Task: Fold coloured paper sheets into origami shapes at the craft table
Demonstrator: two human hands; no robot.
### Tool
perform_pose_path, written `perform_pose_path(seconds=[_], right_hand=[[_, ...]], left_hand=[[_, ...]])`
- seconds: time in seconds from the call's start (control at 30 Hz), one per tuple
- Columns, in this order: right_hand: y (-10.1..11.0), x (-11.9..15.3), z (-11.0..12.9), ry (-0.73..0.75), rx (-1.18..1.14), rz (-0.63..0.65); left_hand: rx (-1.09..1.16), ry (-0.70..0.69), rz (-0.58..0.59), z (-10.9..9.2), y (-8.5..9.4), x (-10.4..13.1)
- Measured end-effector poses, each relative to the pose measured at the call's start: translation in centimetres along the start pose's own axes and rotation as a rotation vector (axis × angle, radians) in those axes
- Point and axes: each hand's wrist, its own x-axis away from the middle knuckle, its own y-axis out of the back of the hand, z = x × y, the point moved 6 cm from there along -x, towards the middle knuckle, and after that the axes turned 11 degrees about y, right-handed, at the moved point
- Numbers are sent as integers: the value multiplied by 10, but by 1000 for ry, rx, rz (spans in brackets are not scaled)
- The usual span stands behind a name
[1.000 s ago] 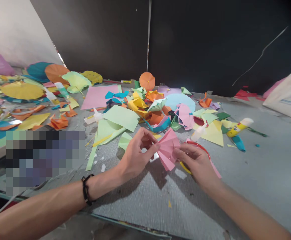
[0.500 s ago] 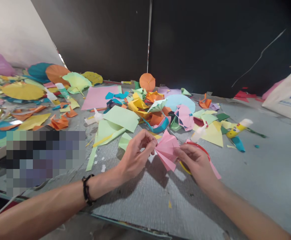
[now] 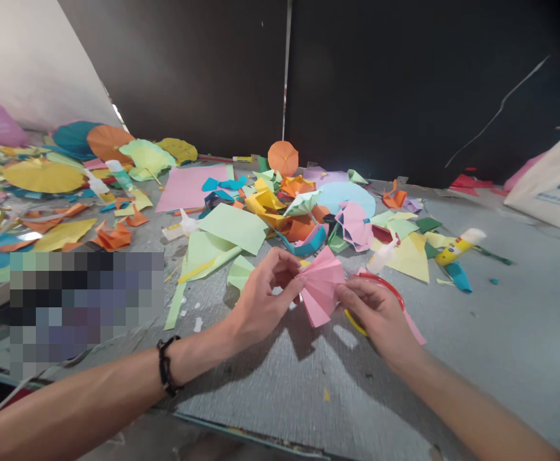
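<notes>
A pleated pink paper fan (image 3: 322, 287) is held up between both hands above the grey table. My left hand (image 3: 270, 294) pinches its narrow left side between thumb and fingers. On the fan's right edge, the thumb and fingertips of my right hand (image 3: 373, 310) are closed. Scissors with red and yellow handles (image 3: 394, 285) lie beneath and behind my right hand, partly hidden by it. A pink paper strip (image 3: 414, 329) sticks out to the right of that hand. Beyond my left hand lie light green sheets (image 3: 234, 227).
Coloured paper scraps (image 3: 265, 202) are heaped behind the hands. A yellow glue stick (image 3: 460, 246) and a white glue bottle (image 3: 382, 255) lie to the right. Paper umbrellas (image 3: 44, 175) are at the left, a white bag (image 3: 551, 186) at the far right.
The pink fan has turned slightly and its pleats are spread more evenly. My left thumb has shifted right onto the fan. My right hand has barely moved.
</notes>
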Motion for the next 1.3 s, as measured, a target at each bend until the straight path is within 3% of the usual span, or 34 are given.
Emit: perform_pose_path(seconds=[0.13, 0.37, 0.67, 0.93, 1.3], right_hand=[[1, 0, 0, 1, 13, -3], [6, 1, -3, 27, 28, -47], [6, 2, 4, 49, 67, -89], [2, 4, 10, 73, 69, -68], [10, 3, 5, 32, 34, -170]], left_hand=[[4, -2, -24, -1, 0, -1], [-276, -232, -54, -17, -3, 3], [-154, 148, 46, 6, -4, -3], [17, 139, 168, 5, -10, -4], [49, 126, 129, 9, -8, -6]])
